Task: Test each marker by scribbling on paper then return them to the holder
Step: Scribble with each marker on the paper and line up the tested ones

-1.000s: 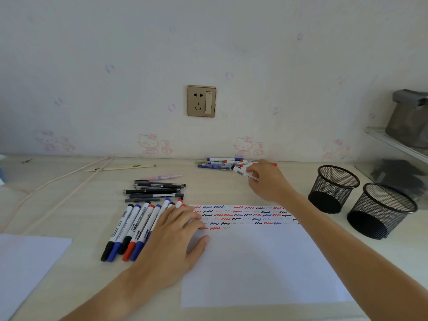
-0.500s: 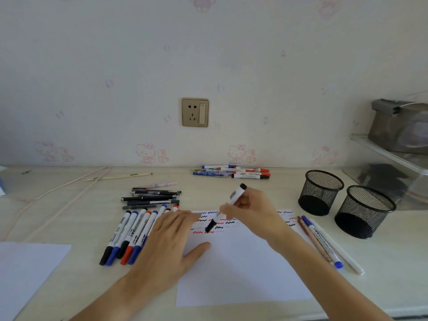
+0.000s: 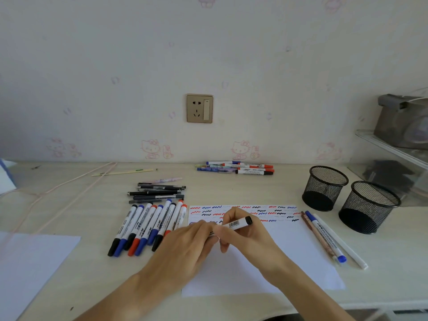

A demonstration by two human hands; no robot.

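The right hand [image 3: 245,230] holds a black whiteboard marker [image 3: 234,224] above the sheet of paper [image 3: 289,251], fingers curled round the white barrel. The marker lies almost level, long axis running left to right, its black butt end pointing right and slightly away toward the wall. Its other end is hidden between the two hands. The left hand [image 3: 192,242] meets it there, fingertips closed on that hidden end; whether the cap is on cannot be told. The paper carries rows of red, blue and black squiggles along its far edge. Left of the paper a row of capped markers [image 3: 148,228] lies side by side on the surface [image 3: 81,274], caps toward the person. Two mesh pen holders [image 3: 324,188] stand at the right, well apart from the held marker
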